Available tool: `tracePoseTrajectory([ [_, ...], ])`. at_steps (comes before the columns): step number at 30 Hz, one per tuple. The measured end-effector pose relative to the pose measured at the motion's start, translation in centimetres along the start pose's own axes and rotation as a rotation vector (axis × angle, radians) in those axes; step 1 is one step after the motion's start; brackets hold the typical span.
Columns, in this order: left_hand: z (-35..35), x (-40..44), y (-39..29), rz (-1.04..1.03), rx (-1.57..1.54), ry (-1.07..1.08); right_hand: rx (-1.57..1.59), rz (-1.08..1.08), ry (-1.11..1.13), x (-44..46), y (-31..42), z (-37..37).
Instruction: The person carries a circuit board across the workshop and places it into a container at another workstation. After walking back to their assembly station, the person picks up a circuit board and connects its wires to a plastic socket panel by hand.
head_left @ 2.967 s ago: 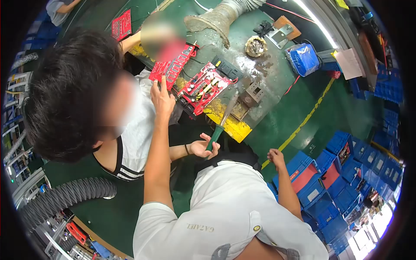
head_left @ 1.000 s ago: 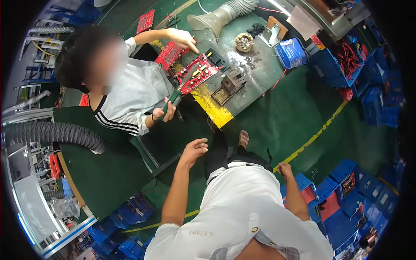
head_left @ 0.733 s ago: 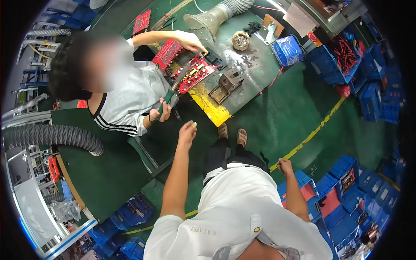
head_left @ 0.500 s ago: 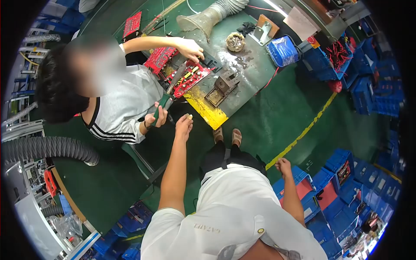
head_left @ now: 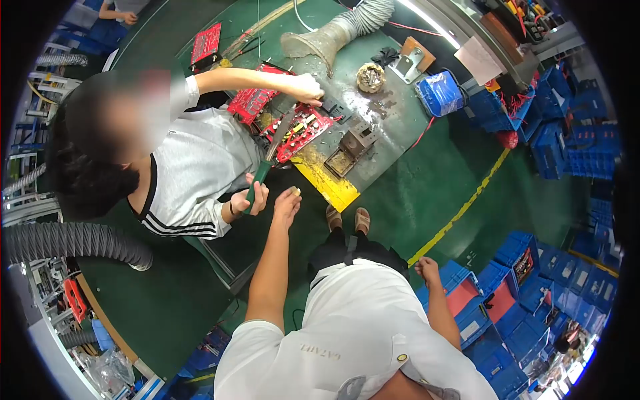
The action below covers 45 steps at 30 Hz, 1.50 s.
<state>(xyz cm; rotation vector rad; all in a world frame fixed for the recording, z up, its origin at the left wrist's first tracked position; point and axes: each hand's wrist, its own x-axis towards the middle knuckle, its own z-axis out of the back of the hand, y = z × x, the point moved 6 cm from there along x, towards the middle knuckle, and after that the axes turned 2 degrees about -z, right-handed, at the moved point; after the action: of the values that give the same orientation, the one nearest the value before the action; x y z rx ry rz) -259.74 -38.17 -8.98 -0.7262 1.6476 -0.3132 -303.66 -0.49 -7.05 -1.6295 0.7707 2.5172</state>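
Observation:
My left hand (head_left: 287, 205) reaches forward beside the workbench's yellow corner (head_left: 341, 193), its thumb and fingers pinched together. A small pale bit shows at the fingertips, too small to name. My right hand (head_left: 427, 269) hangs low at my side, near the blue bins (head_left: 457, 273), with its fingers curled and no object visible in it. To the left, a seated co-worker's hand (head_left: 255, 197) grips a green-handled tool (head_left: 261, 179) resembling a large soldering iron. Its metal end lies over a red circuit board (head_left: 303, 130), where the co-worker's other hand (head_left: 307, 89) rests at the far edge.
On the bench stand a metal block in a tray (head_left: 352, 147), a round tin (head_left: 371, 78) and a wrapped blue box (head_left: 440, 93). A fume hose funnel (head_left: 308, 48) lies at the back. More red boards (head_left: 253, 103) sit leftward. A yellow floor line (head_left: 467, 210) runs right.
The bench and co-worker appear slightly lower in view. My right hand has shifted a little left and down; my left hand keeps its pinch. The co-worker still holds the green-handled tool over the board.

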Motion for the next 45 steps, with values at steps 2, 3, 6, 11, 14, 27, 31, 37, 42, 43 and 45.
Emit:
tracePoseTrajectory([
  [2,0.9,-0.3,1.7,0.055,0.024,-0.009,0.011,0.025,-0.002,-0.3,1.1,-0.4],
  [3,1.4,-0.4,2.5,0.08,0.005,-0.012,0.015,0.037,-0.001,-0.5,1.6,-0.7],
  [6,2.4,-0.9,4.4,0.126,-0.025,-0.019,0.046,0.055,0.005,-0.8,2.2,-1.3],
  [11,3.4,-2.3,5.9,0.16,-0.002,-0.03,0.008,0.03,0.01,-0.6,1.1,-1.8],
  [14,3.9,-2.5,5.8,0.151,-0.019,-0.03,-0.01,0.011,0.022,-0.3,0.1,-1.8],
  [27,4.2,-3.0,4.9,0.105,-0.093,0.01,0.009,0.043,0.06,1.4,0.4,-3.5],
  [31,5.3,-3.1,5.8,0.122,-0.133,0.031,-0.023,0.052,0.072,2.1,1.1,-4.1],
  [37,4.7,-2.2,3.6,0.004,-0.214,0.01,-0.079,0.068,0.093,1.6,2.7,-4.7],
  [42,1.2,1.3,-1.8,-0.203,-0.306,0.03,-0.078,0.073,0.068,1.3,2.7,-3.3],
  [43,0.6,2.0,-2.7,-0.234,-0.304,0.038,-0.078,0.071,0.054,1.2,2.5,-2.7],
  [45,-0.8,3.2,-4.4,-0.297,-0.297,0.059,-0.077,0.077,0.027,0.8,2.2,-1.5],
])
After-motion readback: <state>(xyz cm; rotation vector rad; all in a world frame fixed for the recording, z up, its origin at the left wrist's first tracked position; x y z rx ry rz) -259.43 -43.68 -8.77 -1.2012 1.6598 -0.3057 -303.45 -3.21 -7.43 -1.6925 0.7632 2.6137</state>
